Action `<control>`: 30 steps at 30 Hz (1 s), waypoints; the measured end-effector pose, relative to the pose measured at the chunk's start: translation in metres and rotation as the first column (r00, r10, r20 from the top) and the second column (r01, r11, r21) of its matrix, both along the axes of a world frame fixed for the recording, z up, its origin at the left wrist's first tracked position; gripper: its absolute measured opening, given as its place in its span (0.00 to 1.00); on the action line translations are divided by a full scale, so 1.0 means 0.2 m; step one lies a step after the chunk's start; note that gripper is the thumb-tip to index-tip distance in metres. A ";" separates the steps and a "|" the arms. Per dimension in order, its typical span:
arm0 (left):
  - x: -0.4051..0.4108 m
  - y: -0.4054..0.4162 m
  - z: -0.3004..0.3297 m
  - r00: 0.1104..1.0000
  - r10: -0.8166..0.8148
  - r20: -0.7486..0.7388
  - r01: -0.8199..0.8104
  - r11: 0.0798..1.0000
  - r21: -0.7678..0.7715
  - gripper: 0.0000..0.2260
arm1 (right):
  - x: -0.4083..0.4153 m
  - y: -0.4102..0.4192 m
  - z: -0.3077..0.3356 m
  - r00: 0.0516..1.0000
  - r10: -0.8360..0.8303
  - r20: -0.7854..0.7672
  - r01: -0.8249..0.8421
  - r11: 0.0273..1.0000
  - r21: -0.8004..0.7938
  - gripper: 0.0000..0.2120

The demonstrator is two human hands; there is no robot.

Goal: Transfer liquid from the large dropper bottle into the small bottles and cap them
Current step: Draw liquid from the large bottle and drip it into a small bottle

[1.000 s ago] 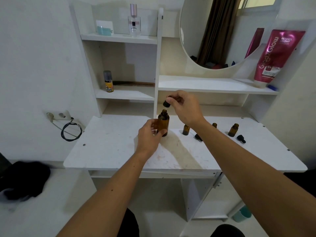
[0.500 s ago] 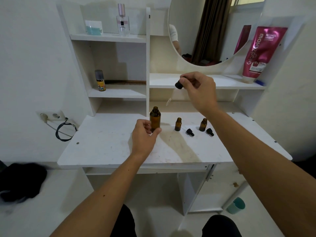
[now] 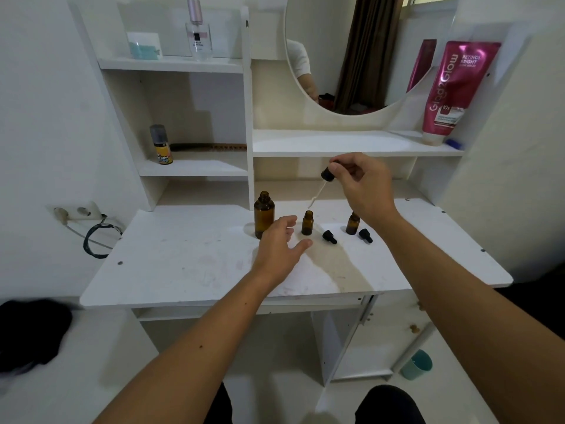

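Note:
The large amber dropper bottle (image 3: 264, 214) stands uncapped on the white desk (image 3: 189, 258). My right hand (image 3: 362, 186) pinches its black dropper cap (image 3: 327, 174), tilted so the glass pipette tip hangs just above the nearer small amber bottle (image 3: 307, 222), which is open. A second small bottle (image 3: 352, 223) stands to the right, partly behind my right wrist. Two small black caps (image 3: 329, 237) (image 3: 365, 235) lie beside the small bottles. My left hand (image 3: 279, 246) hovers open between the large bottle and the nearer small bottle, holding nothing.
Shelves rise behind the desk with a yellow-labelled bottle (image 3: 162, 145), a perfume bottle (image 3: 198, 35) and a pink tube (image 3: 455, 87). A round mirror (image 3: 351, 53) hangs above. A wall socket with a coiled cable (image 3: 97, 240) sits left; a teal cup (image 3: 417, 364) stands on the floor.
My left hand has let go of the large bottle and opened, shifting right. My right hand has carried the dropper down and rightward to above the nearer small bottle.

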State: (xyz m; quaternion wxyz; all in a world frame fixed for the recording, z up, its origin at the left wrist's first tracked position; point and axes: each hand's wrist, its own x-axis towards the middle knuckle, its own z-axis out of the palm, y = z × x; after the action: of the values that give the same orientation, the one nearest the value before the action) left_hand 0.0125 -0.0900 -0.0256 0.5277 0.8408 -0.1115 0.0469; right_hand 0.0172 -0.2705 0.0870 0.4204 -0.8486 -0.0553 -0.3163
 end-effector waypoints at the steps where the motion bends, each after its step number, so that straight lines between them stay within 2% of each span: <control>1: 0.01 -0.02 0.00 1.000 0.007 -0.002 -0.007 1.000 0.007 0.28 | 0.00 0.00 -0.01 1.000 -0.001 -0.003 0.001 1.000 -0.010 0.08; 6: 0.10 -0.10 0.00 0.999 0.013 0.035 -0.014 1.000 0.019 0.24 | 0.04 -0.01 -0.09 1.000 0.004 -0.006 -0.005 0.998 -0.060 0.08; 16: 0.18 -0.12 -0.02 0.997 0.036 0.075 -0.035 0.999 -0.006 0.14 | 0.08 0.02 -0.16 0.995 0.022 -0.101 -0.028 0.998 -0.052 0.04; 30: 0.18 -0.12 -0.04 0.995 0.030 0.093 -0.030 1.000 0.007 0.12 | 0.10 0.06 -0.18 0.990 0.044 -0.136 -0.055 0.995 -0.078 0.03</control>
State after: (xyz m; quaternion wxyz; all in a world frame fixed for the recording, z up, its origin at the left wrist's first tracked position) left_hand 0.0493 -0.1132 -0.0342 0.5179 0.8414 -0.1233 0.0932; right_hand 0.0378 -0.2592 0.0505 0.3961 -0.8827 -0.0608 -0.2457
